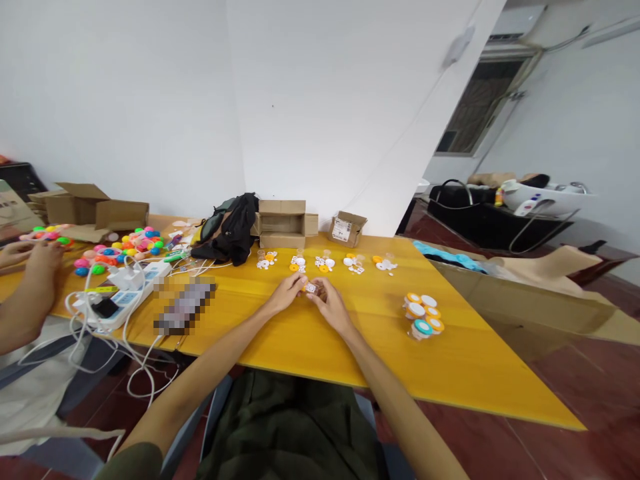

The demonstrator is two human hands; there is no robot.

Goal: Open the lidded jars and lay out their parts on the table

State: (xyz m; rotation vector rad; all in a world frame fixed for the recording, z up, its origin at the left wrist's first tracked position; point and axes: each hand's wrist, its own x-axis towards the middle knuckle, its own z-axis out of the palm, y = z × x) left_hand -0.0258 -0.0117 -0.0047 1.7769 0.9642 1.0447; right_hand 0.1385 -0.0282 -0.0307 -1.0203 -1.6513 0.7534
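Note:
Both hands meet above the middle of the table. My left hand [286, 293] and my right hand [331, 305] are closed on a small white piece with a dark dotted pattern [311, 288]. A bit of orange shows beside it at the left fingertips. Just beyond my hands lies a row of small groups: clear cups [327, 254], orange rings [323, 269] and white discs and patterned pieces [349, 262]. To the right stands a cluster of several lidded clear jars [415, 310], with orange, white and teal lids [423, 327].
The yellow table [380, 353] carries an open cardboard box [283, 227], a smaller box [347, 229] and a black bag [233, 230] at the back. Left are a power strip [133, 297] with tangled cables, a pixelated device [184, 308], colourful balls [120, 250] and another person's hands [40, 257].

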